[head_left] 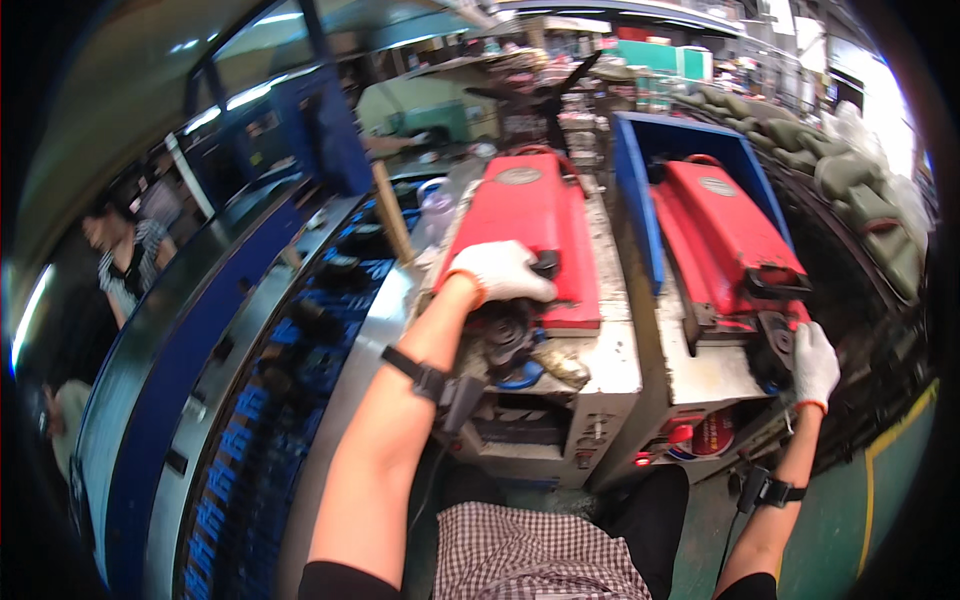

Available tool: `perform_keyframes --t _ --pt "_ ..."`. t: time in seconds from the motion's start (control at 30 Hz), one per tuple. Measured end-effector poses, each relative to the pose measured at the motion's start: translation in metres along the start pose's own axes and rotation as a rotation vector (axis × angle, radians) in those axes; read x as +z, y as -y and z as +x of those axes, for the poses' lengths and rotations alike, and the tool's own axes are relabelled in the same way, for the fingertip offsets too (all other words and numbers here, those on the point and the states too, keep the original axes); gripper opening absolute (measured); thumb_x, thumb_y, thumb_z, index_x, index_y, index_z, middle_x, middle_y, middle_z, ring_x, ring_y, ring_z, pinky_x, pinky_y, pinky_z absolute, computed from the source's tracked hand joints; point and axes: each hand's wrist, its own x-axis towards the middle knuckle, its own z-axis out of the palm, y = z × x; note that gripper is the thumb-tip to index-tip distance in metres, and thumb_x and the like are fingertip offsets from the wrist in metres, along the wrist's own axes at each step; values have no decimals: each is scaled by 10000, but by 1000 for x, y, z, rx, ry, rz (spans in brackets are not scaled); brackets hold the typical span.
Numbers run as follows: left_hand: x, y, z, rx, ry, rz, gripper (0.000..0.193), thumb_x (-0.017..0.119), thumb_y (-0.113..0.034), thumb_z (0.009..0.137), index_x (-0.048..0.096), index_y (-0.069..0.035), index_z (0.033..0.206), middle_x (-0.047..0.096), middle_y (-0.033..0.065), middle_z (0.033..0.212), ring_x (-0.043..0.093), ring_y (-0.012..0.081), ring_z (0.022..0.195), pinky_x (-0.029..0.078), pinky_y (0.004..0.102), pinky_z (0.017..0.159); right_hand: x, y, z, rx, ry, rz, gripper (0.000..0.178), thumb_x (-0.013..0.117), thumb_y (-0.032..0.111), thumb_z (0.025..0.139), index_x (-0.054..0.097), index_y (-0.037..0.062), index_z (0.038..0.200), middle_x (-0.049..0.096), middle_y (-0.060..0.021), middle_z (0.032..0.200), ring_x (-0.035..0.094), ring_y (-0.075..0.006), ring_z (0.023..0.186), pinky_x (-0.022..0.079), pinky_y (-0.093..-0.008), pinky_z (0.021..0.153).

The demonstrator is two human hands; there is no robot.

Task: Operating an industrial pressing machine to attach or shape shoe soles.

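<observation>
Two machines with red covers stand side by side before me. My left hand (503,271), in a white glove, is closed over the front of the left red cover (525,205). A black handle (546,264) sticks out beside its fingers. Below that hand sits a black rounded piece (508,335) with a blue part (520,376) under it. My right hand (816,368), also gloved, has its fingers curled at the front right corner of the right machine, against a black piece (771,345). What those fingers hold is hidden. The right red cover (725,225) has its own black handle (778,287).
A blue tray (637,200) surrounds the right cover's back. Left of the machines runs a line with blue racks (235,440). A person (135,255) is beyond it. Olive-green boots (860,185) lie along the right side. A lit red lamp (642,459) is on the right machine's front.
</observation>
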Motion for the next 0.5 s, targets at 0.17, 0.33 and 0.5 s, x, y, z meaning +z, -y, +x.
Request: perform_keyframes --t 0.17,0.33,0.5 --pt "2 -4 3 7 -34 22 530 742 -534 716 799 -82 989 771 152 909 741 288 853 559 378 814 5 -29 10 16 61 46 414 464 506 1071 697 197 1220 745 -196 1095 689 -458 1035 530 -543 830" --pt "5 5 0 -30 -40 35 504 740 -513 714 801 -106 1006 776 154 962 735 308 898 556 382 838 14 -24 14 -25 82 67 423 449 501 1078 681 180 1226 737 -197 1128 680 -452 1057 524 -533 838" --pt "8 0 3 -34 -29 54 468 745 -477 715 808 -134 1027 777 142 968 736 305 923 556 390 869 9 -26 12 -48 125 22 422 426 451 1100 651 125 1246 709 -205 1175 652 -466 1072 517 -528 834"
